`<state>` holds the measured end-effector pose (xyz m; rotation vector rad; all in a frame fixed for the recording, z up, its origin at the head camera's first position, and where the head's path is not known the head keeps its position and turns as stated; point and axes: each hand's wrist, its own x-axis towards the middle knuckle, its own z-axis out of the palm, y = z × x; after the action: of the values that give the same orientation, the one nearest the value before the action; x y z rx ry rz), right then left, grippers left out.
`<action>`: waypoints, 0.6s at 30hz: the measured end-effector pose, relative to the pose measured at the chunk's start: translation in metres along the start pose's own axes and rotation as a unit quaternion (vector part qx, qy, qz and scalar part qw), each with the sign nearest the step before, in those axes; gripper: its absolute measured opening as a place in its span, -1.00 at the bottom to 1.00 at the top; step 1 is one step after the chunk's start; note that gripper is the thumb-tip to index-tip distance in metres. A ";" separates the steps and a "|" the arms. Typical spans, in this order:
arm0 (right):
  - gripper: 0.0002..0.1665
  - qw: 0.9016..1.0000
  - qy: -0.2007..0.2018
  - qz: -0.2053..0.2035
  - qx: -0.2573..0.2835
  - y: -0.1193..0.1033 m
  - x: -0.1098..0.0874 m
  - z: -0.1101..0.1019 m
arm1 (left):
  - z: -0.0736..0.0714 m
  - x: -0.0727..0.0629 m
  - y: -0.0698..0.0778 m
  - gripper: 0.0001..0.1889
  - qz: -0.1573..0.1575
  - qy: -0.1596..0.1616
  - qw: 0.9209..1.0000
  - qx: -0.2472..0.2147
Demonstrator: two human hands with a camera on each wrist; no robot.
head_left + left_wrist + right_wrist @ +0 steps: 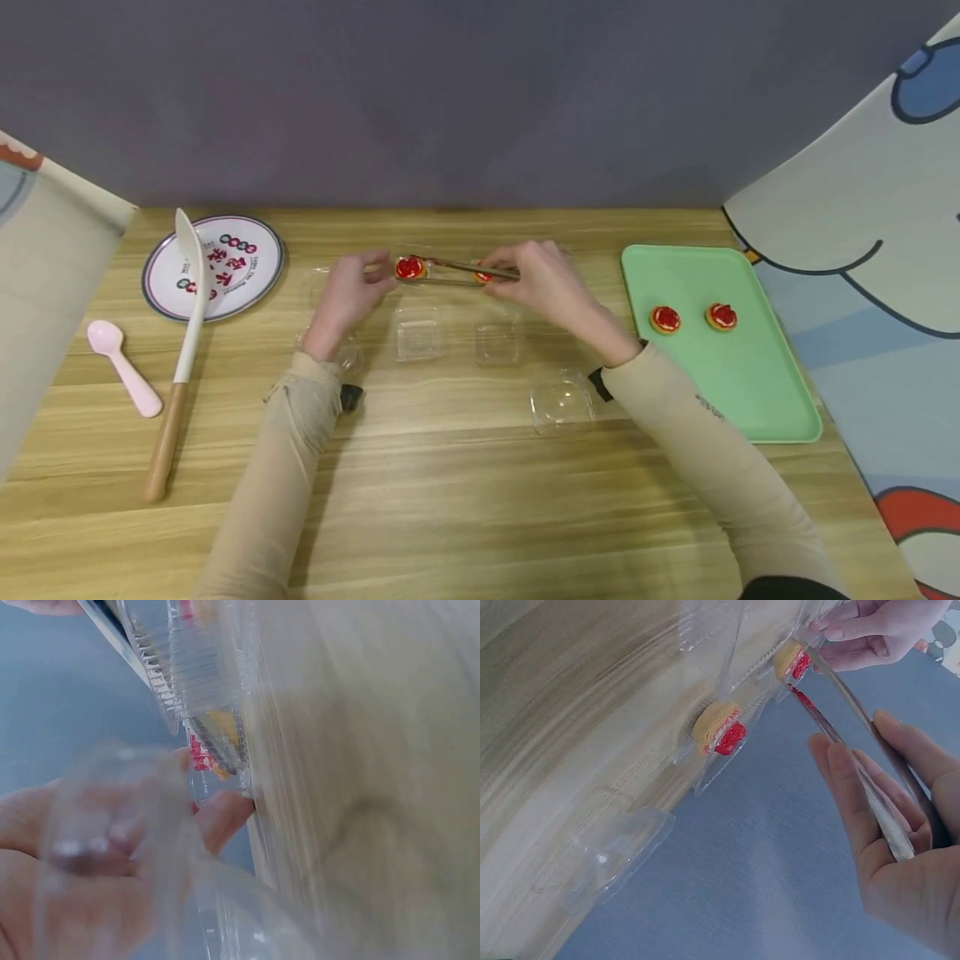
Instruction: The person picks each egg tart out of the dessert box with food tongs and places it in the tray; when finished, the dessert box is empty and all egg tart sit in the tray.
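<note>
My right hand (546, 283) holds metal tongs (881, 814) that reach left across the back row of clear plastic boxes. Their tips lie apart at a small tart with a red topping (409, 267), and one tip carries a red smear. This tart sits in a clear box, whose left edge my left hand (348, 292) pinches between thumb and fingers. Partly hidden under the tongs, a second red-topped tart (720, 729) sits in the neighbouring box. Clear plastic partly covers the left hand (97, 855) in the left wrist view.
Two more tarts lie on a green tray (750, 383) at right. More clear boxes (417, 335) stand in front of the hands, with another (562, 404) nearer the right sleeve. At left are a printed plate (258, 275), a long-handled spatula (174, 417) and a pink spoon (135, 383).
</note>
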<state>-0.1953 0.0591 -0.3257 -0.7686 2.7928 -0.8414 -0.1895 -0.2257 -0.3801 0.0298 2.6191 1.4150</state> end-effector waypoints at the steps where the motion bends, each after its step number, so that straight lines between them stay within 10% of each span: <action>1: -0.62 1.000 0.003 -0.004 0.000 0.000 -0.001 0.000 | 0.000 0.000 0.000 -0.40 -0.001 -0.001 1.000 -0.001; 18: -0.62 0.999 0.036 -0.016 0.033 0.007 -0.012 0.005 | 0.001 -0.001 0.001 -0.41 0.001 0.000 1.000 0.014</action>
<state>-0.1869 0.0676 -0.3336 -0.7895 2.8049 -0.9811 -0.1886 -0.2242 -0.3799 0.0363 2.6390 1.3792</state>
